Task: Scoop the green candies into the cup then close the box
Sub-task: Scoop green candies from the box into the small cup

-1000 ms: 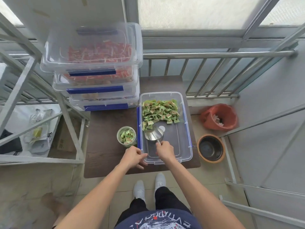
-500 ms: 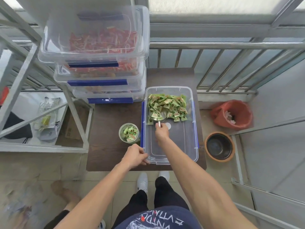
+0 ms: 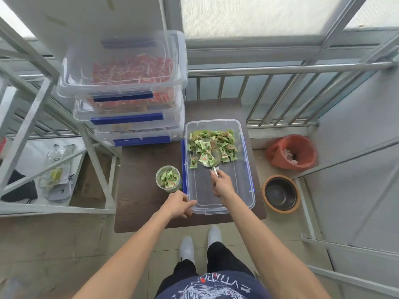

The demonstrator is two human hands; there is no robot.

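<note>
An open clear plastic box [image 3: 246,182] with blue side clips sits on a dark brown table [image 3: 142,186]. Green wrapped candies [image 3: 216,139] are heaped at its far end. My right hand [image 3: 222,184] grips the handle of a metal scoop [image 3: 210,157] whose bowl holds a few green candies at the near edge of the heap. Left of the box stands a clear cup [image 3: 168,179] partly filled with green candies. My left hand [image 3: 179,205] grips the box's near left corner.
Three lidded clear boxes [image 3: 129,100] with red candies are stacked at the table's back left. A metal rack [image 3: 43,117] stands to the left. An orange bin [image 3: 291,153] and a dark bowl [image 3: 280,193] sit on the floor to the right. A railing runs behind.
My right hand pushed the empty scoop forward into the candy heap, and the scoop now sits with candies in its bowl. My left hand stayed at the box's near left corner.
</note>
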